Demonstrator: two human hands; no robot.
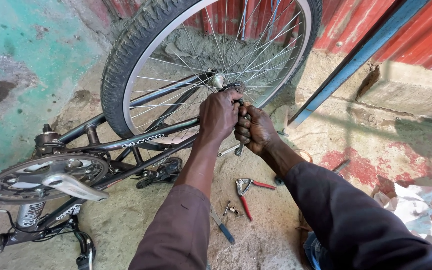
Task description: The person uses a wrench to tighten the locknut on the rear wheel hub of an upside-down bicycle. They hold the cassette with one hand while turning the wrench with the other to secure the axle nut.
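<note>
An upturned black bicycle lies before me, its rear wheel (126, 55) with silver spokes raised at the top. My left hand (219, 114) grips the frame end at the wheel's axle (219, 80). My right hand (256, 129) is closed around a metal wrench (230, 149), right beside the left hand, its handle sticking down and to the left. The silver chainring and crank arm (51, 179) sit at the lower left. Both arms wear dark maroon sleeves.
Red-handled pliers (248, 192), a small metal part (232, 209) and a blue-handled tool (222, 227) lie on the concrete floor below my hands. A blue metal post (346, 65) leans against red corrugated sheeting. White crumpled plastic (411, 205) lies at right. A green wall stands left.
</note>
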